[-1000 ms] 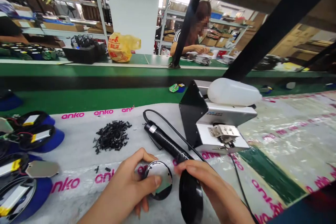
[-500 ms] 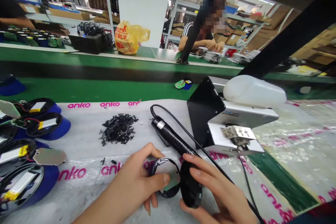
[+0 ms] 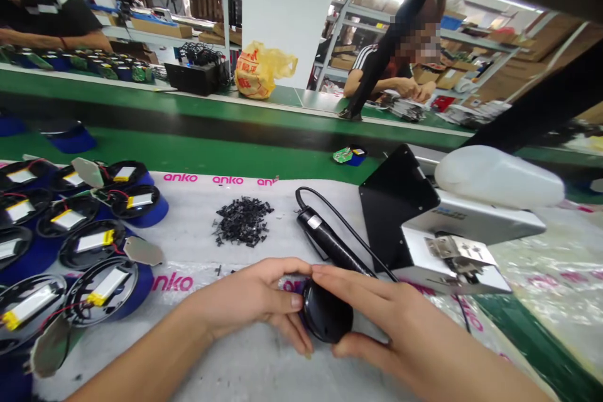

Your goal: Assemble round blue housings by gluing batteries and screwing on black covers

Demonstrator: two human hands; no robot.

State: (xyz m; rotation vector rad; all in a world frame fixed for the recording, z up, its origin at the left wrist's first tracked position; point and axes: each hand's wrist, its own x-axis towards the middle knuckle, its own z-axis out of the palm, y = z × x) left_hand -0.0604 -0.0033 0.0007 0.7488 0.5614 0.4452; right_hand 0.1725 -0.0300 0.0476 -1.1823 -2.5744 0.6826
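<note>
A round black cap lies between my two hands, over a round device housing whose circuit board is now hidden. My left hand grips the housing from the left, thumb at the rim. From the right, my right hand holds the cap, fingertips along its far edge and thumb at its near edge. Just beyond my hands rests a black electric screwdriver with a cord. A heap of small black plastic pieces sits farther back, to the left.
Several blue housings with batteries and wires crowd the left side. A silver-and-black machine carries a translucent white bottle on the right. A small blue unit with a green board lies behind. Two people sit across the green bench.
My right hand has brought the black cap leftward onto the housing, covering the board. My left thumb has shifted from the board to the rim. The camera view has turned left.
</note>
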